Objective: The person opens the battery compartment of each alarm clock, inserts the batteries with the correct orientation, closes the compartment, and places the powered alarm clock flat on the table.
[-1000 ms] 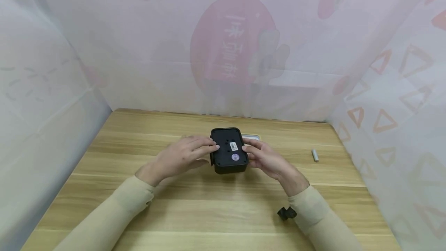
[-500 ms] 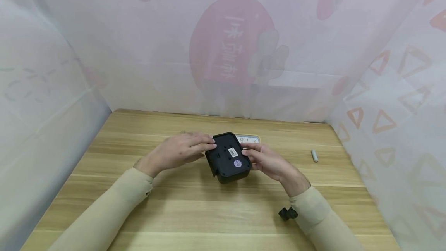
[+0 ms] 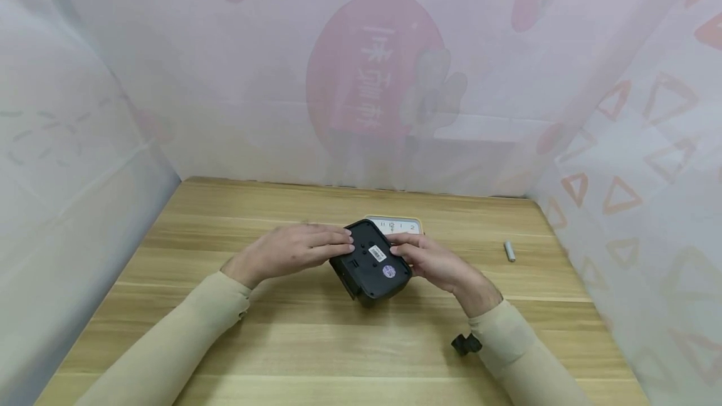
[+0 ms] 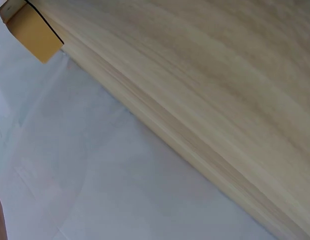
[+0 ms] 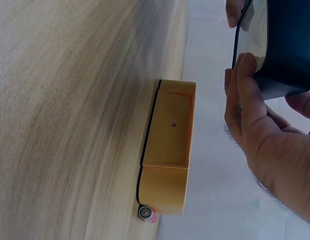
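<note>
My left hand (image 3: pixel 293 248) and right hand (image 3: pixel 435 260) grip the black rectangular plastic box (image 3: pixel 369 268), now rotated, exposing more yellow-rimmed white dial (image 3: pixel 402 225).

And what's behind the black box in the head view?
A yellow-rimmed panel, numbers showing; its near part is hidden by the black box and right hand.

The right hand (image 3: pixel 437 260) holds a black box (image 3: pixel 369 273) (stickered).
</note>
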Tool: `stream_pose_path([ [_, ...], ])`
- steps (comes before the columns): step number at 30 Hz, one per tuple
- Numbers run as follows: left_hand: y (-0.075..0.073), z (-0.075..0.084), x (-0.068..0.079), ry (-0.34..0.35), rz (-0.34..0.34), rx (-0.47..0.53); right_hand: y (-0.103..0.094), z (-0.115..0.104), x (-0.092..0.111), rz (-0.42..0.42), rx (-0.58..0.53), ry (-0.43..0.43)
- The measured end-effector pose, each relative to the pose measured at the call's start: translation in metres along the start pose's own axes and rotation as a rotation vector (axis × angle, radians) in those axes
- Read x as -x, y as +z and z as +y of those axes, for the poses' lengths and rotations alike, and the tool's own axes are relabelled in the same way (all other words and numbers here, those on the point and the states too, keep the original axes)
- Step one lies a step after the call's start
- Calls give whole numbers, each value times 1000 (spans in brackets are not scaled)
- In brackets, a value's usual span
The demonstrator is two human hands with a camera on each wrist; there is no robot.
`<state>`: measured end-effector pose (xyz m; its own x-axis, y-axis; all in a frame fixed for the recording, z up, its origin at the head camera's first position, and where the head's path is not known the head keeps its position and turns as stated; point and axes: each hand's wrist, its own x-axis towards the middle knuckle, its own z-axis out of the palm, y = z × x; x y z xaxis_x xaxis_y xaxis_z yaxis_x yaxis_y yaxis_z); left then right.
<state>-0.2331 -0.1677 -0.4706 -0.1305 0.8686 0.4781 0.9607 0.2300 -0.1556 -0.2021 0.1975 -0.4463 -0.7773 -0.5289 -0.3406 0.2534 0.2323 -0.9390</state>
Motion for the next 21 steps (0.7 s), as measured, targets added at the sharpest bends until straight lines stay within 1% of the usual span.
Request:
stream_pose_path([
  [12,5,-1,-3,77,8,5,1,0,-1,-7,69,33],
  [14,5,0,-3,96,25,9,1,0,-2,-11,78,28],
  [18,5,1,-4,124,57,-18,-1,2,-4,-22,91,3],
  [21,4,2,-3,126,59,-52,-3,3,-6,-27,107,-14],
])
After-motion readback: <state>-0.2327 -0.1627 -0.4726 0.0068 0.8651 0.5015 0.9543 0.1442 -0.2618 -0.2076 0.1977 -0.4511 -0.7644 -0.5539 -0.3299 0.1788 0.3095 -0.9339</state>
